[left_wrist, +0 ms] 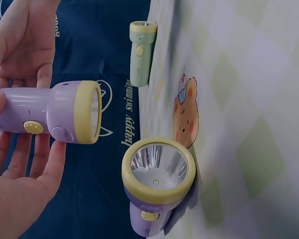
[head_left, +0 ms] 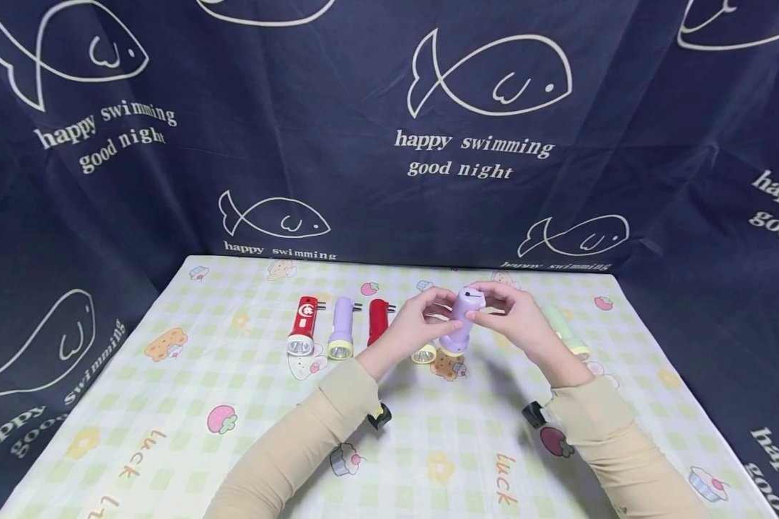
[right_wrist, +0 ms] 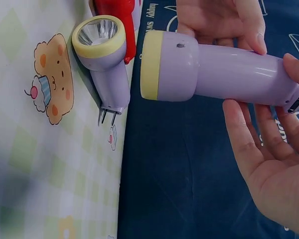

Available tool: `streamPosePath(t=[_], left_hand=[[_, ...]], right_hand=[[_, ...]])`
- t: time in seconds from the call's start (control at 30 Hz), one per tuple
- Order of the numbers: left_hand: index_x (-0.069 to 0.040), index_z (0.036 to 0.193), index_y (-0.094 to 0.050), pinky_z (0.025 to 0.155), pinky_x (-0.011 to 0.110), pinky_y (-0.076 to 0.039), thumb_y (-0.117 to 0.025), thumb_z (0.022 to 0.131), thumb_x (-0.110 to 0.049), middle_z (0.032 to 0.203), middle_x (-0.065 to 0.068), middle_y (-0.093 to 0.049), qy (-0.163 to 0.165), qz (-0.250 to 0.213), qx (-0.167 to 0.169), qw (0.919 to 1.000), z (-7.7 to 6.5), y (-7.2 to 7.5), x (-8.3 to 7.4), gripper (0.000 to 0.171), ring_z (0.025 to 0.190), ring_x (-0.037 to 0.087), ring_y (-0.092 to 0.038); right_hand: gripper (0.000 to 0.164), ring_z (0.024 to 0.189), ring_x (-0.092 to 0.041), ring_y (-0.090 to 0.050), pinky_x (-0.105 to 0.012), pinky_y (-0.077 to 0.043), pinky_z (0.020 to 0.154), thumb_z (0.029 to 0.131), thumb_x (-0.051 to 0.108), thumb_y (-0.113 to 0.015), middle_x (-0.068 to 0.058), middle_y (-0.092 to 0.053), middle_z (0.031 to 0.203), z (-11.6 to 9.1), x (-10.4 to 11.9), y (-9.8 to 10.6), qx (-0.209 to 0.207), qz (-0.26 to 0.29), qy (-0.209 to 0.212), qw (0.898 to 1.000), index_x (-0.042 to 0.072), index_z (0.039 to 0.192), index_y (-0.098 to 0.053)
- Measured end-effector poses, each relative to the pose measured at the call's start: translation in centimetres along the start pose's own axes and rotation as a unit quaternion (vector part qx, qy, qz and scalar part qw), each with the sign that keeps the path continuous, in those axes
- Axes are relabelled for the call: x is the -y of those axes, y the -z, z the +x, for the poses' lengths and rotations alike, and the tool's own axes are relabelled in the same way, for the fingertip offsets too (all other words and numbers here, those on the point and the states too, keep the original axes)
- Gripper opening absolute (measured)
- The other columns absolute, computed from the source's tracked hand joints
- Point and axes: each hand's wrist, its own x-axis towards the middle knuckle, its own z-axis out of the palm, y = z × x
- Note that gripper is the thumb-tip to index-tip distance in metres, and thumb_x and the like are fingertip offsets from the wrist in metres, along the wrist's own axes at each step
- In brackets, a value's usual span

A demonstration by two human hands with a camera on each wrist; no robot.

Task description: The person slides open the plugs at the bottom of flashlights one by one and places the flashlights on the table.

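Up over the table, both hands hold a light purple flashlight (head_left: 456, 337) with a yellow rim. Its lens end points down and its plug end, with a dark slot, is on top. My left hand (head_left: 422, 321) grips one side with thumb and fingers. From the other side my right hand (head_left: 516, 317) grips it near the upper end. A yellow slide switch (left_wrist: 33, 127) shows on the body in the left wrist view. Under the left hand lies another purple flashlight (right_wrist: 109, 82), its two prongs visible in the right wrist view.
Left of the hands lie a red flashlight with a white head (head_left: 305, 321), a purple one (head_left: 342, 321) and another red one (head_left: 378, 321), partly hidden. A pale green flashlight (head_left: 561, 328) lies behind the right forearm. A dark blue curtain (head_left: 363, 144) hangs beyond the checkered tablecloth (head_left: 188, 375).
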Motion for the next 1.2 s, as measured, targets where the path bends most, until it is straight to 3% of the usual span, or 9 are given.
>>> streamPosePath(t=[0.23,0.5,0.7,0.9,1.2], left_hand=[[-0.007,0.118,-0.057,0.089,0.028,-0.052,-0.073,0.082,-0.008,0.116,0.007,-0.061,-0.011,-0.002,0.005,0.9999,-0.2,0.2,0.1,0.04,0.101,0.017,-0.061],[-0.009,0.118,-0.057,0.088,0.025,-0.052,-0.073,0.082,-0.009,0.114,0.005,-0.061,-0.031,-0.001,0.009,0.9995,-0.5,0.5,0.2,0.039,0.1,0.014,-0.061],[-0.007,0.12,-0.055,0.092,0.028,-0.051,-0.072,0.083,-0.007,0.118,0.009,-0.06,-0.024,-0.008,0.015,0.9996,-0.6,0.6,0.2,0.041,0.104,0.019,-0.061],[-0.005,0.122,-0.054,0.094,0.034,-0.05,-0.071,0.082,-0.004,0.119,0.012,-0.059,-0.025,-0.013,0.017,0.9995,-0.8,0.6,0.1,0.043,0.107,0.025,-0.06],[-0.007,0.118,-0.056,0.088,0.024,-0.052,-0.072,0.082,-0.007,0.115,0.008,-0.061,-0.027,-0.002,0.012,0.9996,-1.0,0.6,0.0,0.04,0.103,0.017,-0.061]], right_hand=[[0.045,0.093,-0.008,-0.063,-0.024,-0.054,0.078,0.08,0.01,-0.075,0.015,-0.064,0.102,-0.2,0.2,-0.1,0.007,-0.012,0.008,1.0,0.002,0.121,-0.058],[0.044,0.097,-0.016,-0.063,-0.025,-0.055,0.078,0.08,0.01,-0.075,0.012,-0.062,0.106,-0.3,0.5,-0.5,0.009,-0.008,0.01,1.0,0.003,0.12,-0.058],[0.044,0.095,-0.008,-0.062,-0.023,-0.054,0.078,0.081,0.009,-0.074,0.011,-0.062,0.106,-0.2,0.4,-0.6,0.01,-0.003,0.021,1.0,0.002,0.12,-0.058],[0.04,0.094,-0.009,-0.061,-0.026,-0.055,0.08,0.08,0.007,-0.074,0.01,-0.062,0.106,-0.2,0.5,-0.7,0.01,0.005,0.04,0.999,0.0,0.117,-0.059],[0.039,0.096,-0.006,-0.063,-0.028,-0.054,0.084,0.081,0.005,-0.073,0.011,-0.064,0.107,-0.3,0.3,-0.8,0.006,0.02,0.056,0.998,-0.003,0.116,-0.06]])
